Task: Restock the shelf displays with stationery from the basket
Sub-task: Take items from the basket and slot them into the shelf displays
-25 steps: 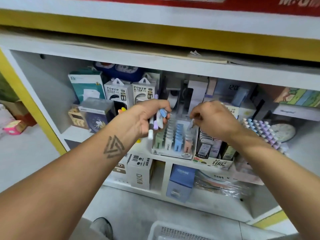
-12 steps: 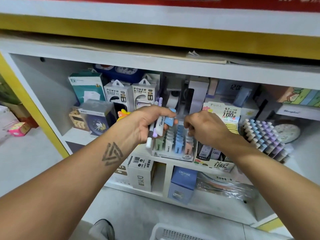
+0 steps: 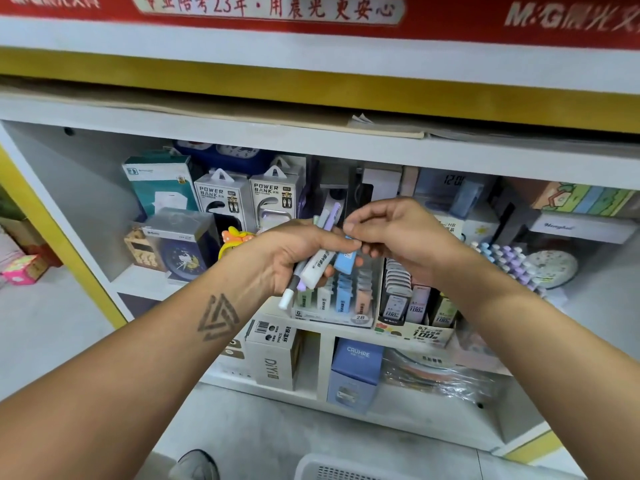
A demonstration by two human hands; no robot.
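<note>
My left hand (image 3: 294,254) grips a bundle of stationery in front of the shelf: a white lead case (image 3: 316,268), a grey pen and purple pens sticking up behind. My right hand (image 3: 391,233) pinches the top of a blue lead case (image 3: 345,263) at the edge of that bundle. Just below both hands stands the clear display tray (image 3: 332,315) with rows of green, white, blue and peach lead cases. The white basket (image 3: 332,469) shows at the bottom edge of the view.
A box of black lead refills (image 3: 412,306) stands right of the tray, pastel pens (image 3: 509,261) further right. Power bank boxes (image 3: 221,202) and clock boxes (image 3: 180,237) fill the shelf's left. Lower compartments hold a DIY box (image 3: 273,358) and a blue box (image 3: 353,372). My shoe (image 3: 197,465) is below.
My right hand has left the display tray and risen to the bundle in my left hand, where it now pinches the blue case. My left hand lifted slightly.
</note>
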